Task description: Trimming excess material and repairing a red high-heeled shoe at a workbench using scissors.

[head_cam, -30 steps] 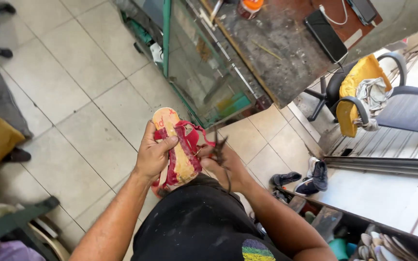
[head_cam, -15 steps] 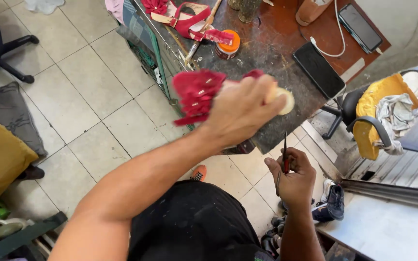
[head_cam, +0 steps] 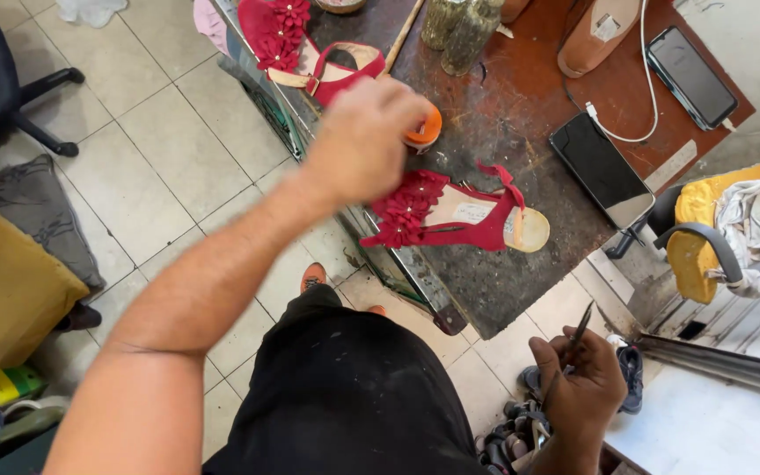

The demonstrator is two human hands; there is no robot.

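Head view: we look down on our two hands, a dark worktop [head_cam: 521,105] and a tiled floor.
Left hand: our left hand [head_cam: 364,141] hangs over the worktop's near left edge, fingers curled downward; it hides part of an orange round tin [head_cam: 424,130], and we cannot tell whether it grips the tin.
Right hand: our right hand [head_cam: 582,387] sits low, off the worktop's near corner, closed around a thin dark tool [head_cam: 573,339] that points upward.
Red sandal: a red sandal [head_cam: 450,214] with fabric flowers lies flat near the worktop's near edge, just beside our left hand and free of both hands.
Second sandal: a matching sandal [head_cam: 310,53] lies at the far left edge.
Phones: two dark phones [head_cam: 600,170] rest toward the right edge.
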